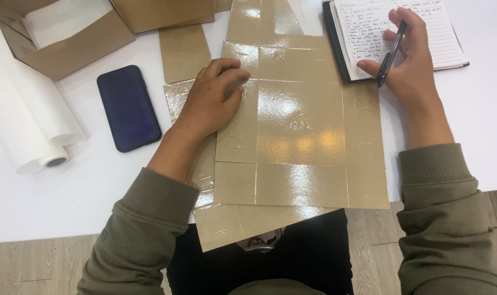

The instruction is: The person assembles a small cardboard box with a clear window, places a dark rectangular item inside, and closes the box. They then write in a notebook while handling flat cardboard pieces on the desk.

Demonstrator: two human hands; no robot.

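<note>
Flat sheet of glossy tan cardboard [300,136], scored into panels, spread on the white table [68,186], near edge jutting past the table rim toward the lap. More flat sheets [226,224] of the same kind beneath it, showing at its left and lower edges.

Left hand [211,98] resting palm down on the top sheet's left part, fingers curled loosely inward, knuckles raised, pressing the cardboard rather than gripping it; nothing enclosed in it.

Right hand [409,57] just beyond the sheet's upper right corner, partly closed around a black pen [390,54], held between thumb and fingers, tip pointing down toward the sheet's corner. Fingers of that hand lying on the open lined notebook [396,27], handwritten page up, touching the sheet's far right edge.

Dark phone [128,106], screen off, left of the sheet, apart from it. Further left, two rolls of white paper [24,120]. Up and left of the sheet, an open brown cardboard box [68,38] with white paper inside. Olive green sleeves [150,218] on both arms.
</note>
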